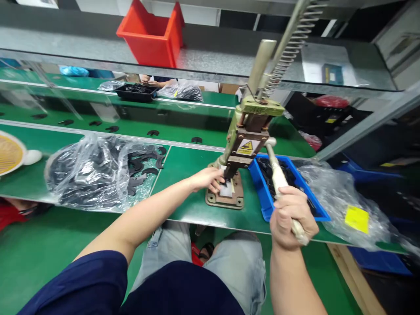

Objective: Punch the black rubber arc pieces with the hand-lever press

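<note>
A green hand-operated arbor press [251,133] stands on the bench, with a warning label on its front. My right hand [291,214] is wrapped round the press lever [278,177]. My left hand [210,179] reaches in at the press base [226,202], its fingers closed at a small black part [225,180] under the ram. Fingers and ram hide most of that part. To the left, a clear plastic bag [95,175] lies open with many curved black pieces [138,168] inside and at its mouth.
A blue bin [265,199] of black parts stands right of the press, beside clear plastic bags [341,201]. Curved pieces [112,129] lie spaced along the green strip behind. A red bin [154,37] sits on the metal shelf. Another person's hands [151,81] show beyond.
</note>
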### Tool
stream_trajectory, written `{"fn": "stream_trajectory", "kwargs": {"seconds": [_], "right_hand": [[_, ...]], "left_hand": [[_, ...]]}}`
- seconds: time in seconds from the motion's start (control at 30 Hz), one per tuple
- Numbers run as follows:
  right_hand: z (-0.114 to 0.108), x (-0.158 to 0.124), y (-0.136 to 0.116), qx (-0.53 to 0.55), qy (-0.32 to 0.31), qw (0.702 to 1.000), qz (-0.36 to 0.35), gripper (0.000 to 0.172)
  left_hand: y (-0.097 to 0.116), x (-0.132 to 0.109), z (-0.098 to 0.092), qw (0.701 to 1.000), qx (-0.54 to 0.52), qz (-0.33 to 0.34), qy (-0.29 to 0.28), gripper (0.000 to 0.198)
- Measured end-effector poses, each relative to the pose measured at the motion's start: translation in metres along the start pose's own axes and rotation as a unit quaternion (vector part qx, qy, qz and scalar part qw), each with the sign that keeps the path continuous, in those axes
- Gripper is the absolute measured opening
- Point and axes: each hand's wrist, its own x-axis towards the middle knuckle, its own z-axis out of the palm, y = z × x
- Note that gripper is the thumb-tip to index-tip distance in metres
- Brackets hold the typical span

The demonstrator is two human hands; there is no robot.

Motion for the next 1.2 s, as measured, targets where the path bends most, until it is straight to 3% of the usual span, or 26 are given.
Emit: {"fn": "stream_trajectory", "kwargs": {"seconds": [0.07,0.13,0.2,0.27,0.4,0.47,0.53,0.7,0.83,0.9,0.97,1.03,1.1,1.2], "right_hand": [[0.003,0.0,0.004,-0.001,0.026,1.0,-0.014,0.022],[0.006,0.001,0.009,0.0,0.054,0.998,-0.024,0.026],[0.009,0.002,0.015,0.003,0.078,0.996,-0.032,0.029],[0.011,0.002,0.021,0.008,0.095,0.995,-0.042,0.034],[0.015,0.001,0.029,0.018,0.132,0.988,-0.077,0.045],[0.017,0.002,0.031,0.019,0.138,0.987,-0.084,0.046],[0.018,0.002,0.032,0.022,0.136,0.987,-0.087,0.046],[0.018,0.004,0.029,0.031,0.118,0.988,-0.096,0.044],[0.018,0.004,0.019,0.019,0.102,0.992,-0.072,0.039],[0.019,0.005,0.015,0.015,0.094,0.993,-0.065,0.039],[0.02,0.005,0.011,0.016,0.089,0.994,-0.06,0.039],[0.021,0.004,0.009,0.014,0.082,0.995,-0.055,0.038],[0.02,0.004,0.007,0.006,0.076,0.996,-0.047,0.036],[0.017,0.003,0.003,-0.007,0.061,0.998,-0.03,0.034]], "left_hand": [[-0.004,-0.009,-0.007,0.999,0.008,0.028,-0.024,0.039],[-0.01,-0.021,-0.029,0.995,0.075,0.06,0.018,0.035],[-0.017,-0.039,-0.069,0.968,0.208,0.098,0.103,0.03],[-0.022,-0.062,-0.121,0.9,0.375,0.12,0.188,0.025],[-0.023,-0.104,-0.218,0.777,0.574,0.015,0.258,0.034],[-0.021,-0.114,-0.246,0.747,0.615,-0.053,0.245,0.042],[-0.019,-0.116,-0.258,0.737,0.633,-0.087,0.222,0.047],[-0.01,-0.106,-0.26,0.749,0.63,-0.095,0.183,0.044],[-0.004,-0.1,-0.256,0.803,0.578,-0.034,0.141,0.023],[-0.007,-0.095,-0.244,0.836,0.525,0.019,0.158,0.025],[-0.013,-0.086,-0.22,0.872,0.443,0.061,0.199,0.034],[-0.021,-0.073,-0.185,0.915,0.332,0.086,0.214,0.04],[-0.027,-0.058,-0.143,0.954,0.216,0.089,0.19,0.04],[-0.031,-0.034,-0.084,0.981,0.094,0.079,0.149,0.036]]}}
